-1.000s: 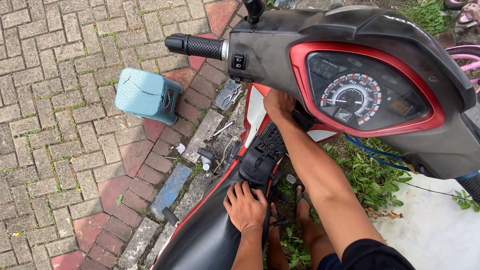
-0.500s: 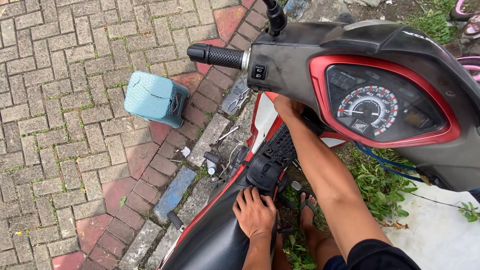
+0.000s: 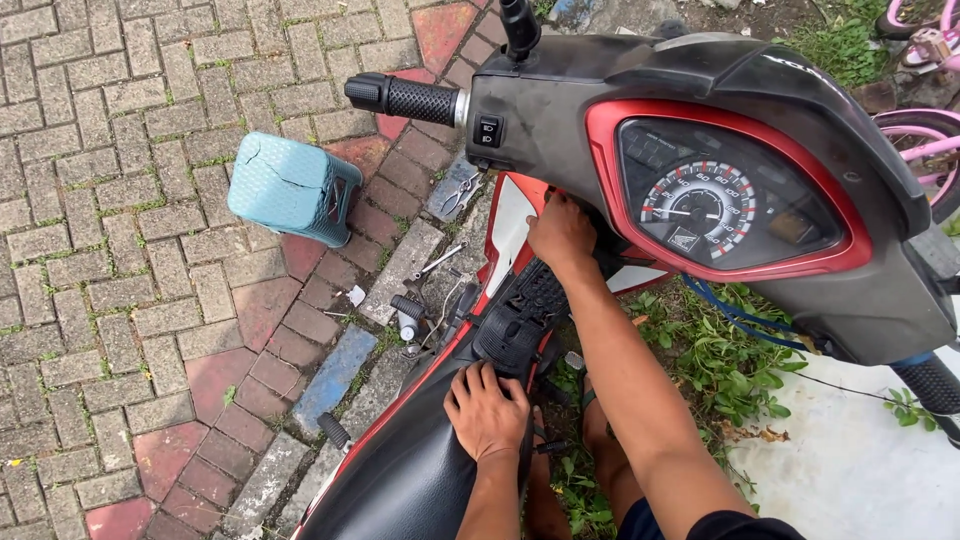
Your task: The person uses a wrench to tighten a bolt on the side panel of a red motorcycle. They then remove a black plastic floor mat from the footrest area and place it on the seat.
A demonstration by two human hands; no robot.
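The scooter (image 3: 640,170) is standing on the edge between the brick paving (image 3: 120,300) and a patch of weeds (image 3: 720,350). Its bodywork is showing black and red, with white side panels; the instrument cluster (image 3: 710,205) is framed in red, and the black handlebar end (image 3: 410,98) is pointing out over the bricks. The ribbed black footboard (image 3: 525,310) is lying between the seat and the front panel.

The left hand (image 3: 487,410) is resting flat, fingers spread, on the front of the black seat (image 3: 400,480), holding nothing. The right hand (image 3: 562,232) is reaching under the dash against the inner panel; its fingers are hidden, so whether its grip is closing on anything cannot be told.

Loose metal tools (image 3: 440,262) are lying on the kerb stones just beside the scooter. A teal plastic stool (image 3: 292,187) is lying tipped over on the bricks, well apart. A pink bicycle (image 3: 925,130) is showing at the far edge.
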